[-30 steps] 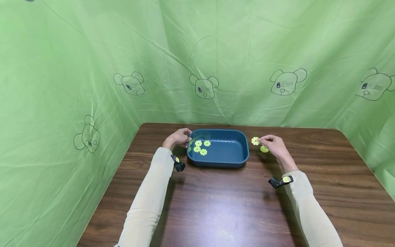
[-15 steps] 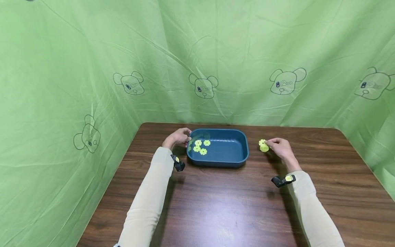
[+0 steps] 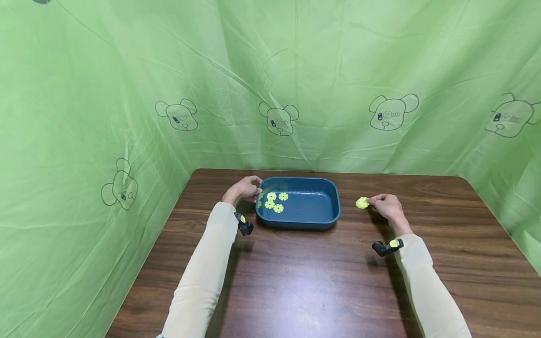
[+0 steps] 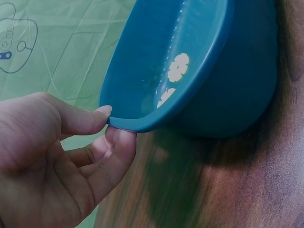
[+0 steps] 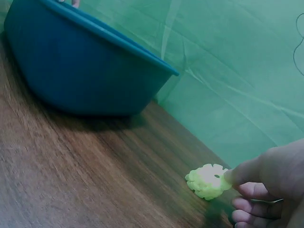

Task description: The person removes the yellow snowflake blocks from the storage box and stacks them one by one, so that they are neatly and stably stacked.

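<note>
A blue rectangular plastic basin (image 3: 304, 221) stands on the table, its left end pinched at the rim between the thumb and fingers of my left hand (image 4: 61, 147). Several yellow flower-shaped discs (image 3: 278, 208) lie inside at its left side. To the right of the basin, a small pile of yellow flower-shaped discs (image 5: 206, 183) sits on the wood. My right hand (image 3: 388, 206) pinches the edge of the top disc (image 5: 217, 175), which lies on this pile. Its remaining fingers are curled below the thumb.
The dark wooden table (image 3: 296, 281) reaches back to a green cloth curtain (image 3: 236, 84) printed with bear outlines, which also hangs along the left and right sides. Each wrist wears a black strapped camera (image 3: 386, 247).
My right hand has moved right and slightly toward me, bringing its disc from beside the basin down onto the pile. My left hand keeps its grip on the rim.
</note>
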`<state>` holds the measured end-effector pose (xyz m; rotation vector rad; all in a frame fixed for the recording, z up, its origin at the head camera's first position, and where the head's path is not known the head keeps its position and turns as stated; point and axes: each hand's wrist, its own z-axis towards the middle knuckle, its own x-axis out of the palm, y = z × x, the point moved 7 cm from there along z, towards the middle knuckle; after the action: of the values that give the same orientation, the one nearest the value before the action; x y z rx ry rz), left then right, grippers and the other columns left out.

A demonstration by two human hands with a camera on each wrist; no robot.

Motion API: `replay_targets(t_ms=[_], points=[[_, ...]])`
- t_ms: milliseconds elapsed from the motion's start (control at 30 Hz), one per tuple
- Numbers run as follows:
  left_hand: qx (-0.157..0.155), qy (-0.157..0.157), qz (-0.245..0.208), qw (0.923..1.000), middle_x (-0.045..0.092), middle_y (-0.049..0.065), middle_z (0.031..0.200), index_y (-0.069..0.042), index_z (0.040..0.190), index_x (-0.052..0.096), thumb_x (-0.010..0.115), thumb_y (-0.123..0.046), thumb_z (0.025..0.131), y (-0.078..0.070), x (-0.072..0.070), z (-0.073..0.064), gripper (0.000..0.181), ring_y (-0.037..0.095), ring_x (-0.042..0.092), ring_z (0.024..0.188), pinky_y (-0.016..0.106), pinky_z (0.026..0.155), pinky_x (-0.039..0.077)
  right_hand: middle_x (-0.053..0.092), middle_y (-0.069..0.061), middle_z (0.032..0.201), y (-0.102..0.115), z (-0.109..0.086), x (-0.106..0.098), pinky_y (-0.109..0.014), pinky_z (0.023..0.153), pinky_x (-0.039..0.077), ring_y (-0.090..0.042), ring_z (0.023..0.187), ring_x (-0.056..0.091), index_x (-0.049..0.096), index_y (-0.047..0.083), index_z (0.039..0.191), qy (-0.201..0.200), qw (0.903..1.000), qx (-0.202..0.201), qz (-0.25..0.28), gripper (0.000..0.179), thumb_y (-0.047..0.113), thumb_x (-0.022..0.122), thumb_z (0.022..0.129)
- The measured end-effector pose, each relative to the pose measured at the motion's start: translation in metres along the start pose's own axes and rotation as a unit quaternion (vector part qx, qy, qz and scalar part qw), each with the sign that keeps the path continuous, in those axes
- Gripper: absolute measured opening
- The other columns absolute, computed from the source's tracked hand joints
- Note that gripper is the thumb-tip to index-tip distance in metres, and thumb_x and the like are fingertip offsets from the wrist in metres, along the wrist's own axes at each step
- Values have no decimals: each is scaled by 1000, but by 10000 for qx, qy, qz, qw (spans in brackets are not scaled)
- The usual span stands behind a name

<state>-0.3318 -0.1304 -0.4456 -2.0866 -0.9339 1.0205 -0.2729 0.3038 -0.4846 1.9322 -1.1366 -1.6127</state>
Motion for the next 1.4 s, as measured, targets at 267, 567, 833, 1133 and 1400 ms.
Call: replay_targets(t_ms=[267,567,833,1133,1400], points=[[0,-3,15,10000,49,29,121,-5,137,41,49,-4,98,1,0,2,40,27,55,87,49,96,49,63,-13,97,-1,6,0,-29,67,39,-28,88,50,66,-3,107,-295,9991,-161,-248,39,33,59,93],[33,-41,81,10000,50,28,118,-6,135,43,50,-5,98,1,0,1,37,23,55,82,48,93,51,61,-20,108,4,2,-3,-28,67,40,-31,92,50,65,-3,109,-358,9988,-152,-280,39,32,57,93],[33,-56,48,10000,51,26,115,-7,134,44,50,-6,98,0,-1,0,36,22,54,79,49,94,50,65,-21,110,15,-5,-8,-29,73,40,-30,95,55,65,1,110,-528,9979,-326,-181,36,31,56,94],[22,-68,35,10000,51,21,107,-7,133,44,50,-6,98,0,-2,0,35,20,53,76,50,95,49,63,-20,116,47,-12,-9,-32,81,39,-32,107,53,63,2,107,-710,9935,-886,-21,31,30,56,94],[35,-65,61,10000,51,20,108,-8,133,44,50,-7,98,1,-1,1,35,20,53,78,50,95,49,61,-16,106,79,-18,3,-30,76,40,-25,95,52,61,3,107,-614,9895,-1302,166,31,30,60,93]])
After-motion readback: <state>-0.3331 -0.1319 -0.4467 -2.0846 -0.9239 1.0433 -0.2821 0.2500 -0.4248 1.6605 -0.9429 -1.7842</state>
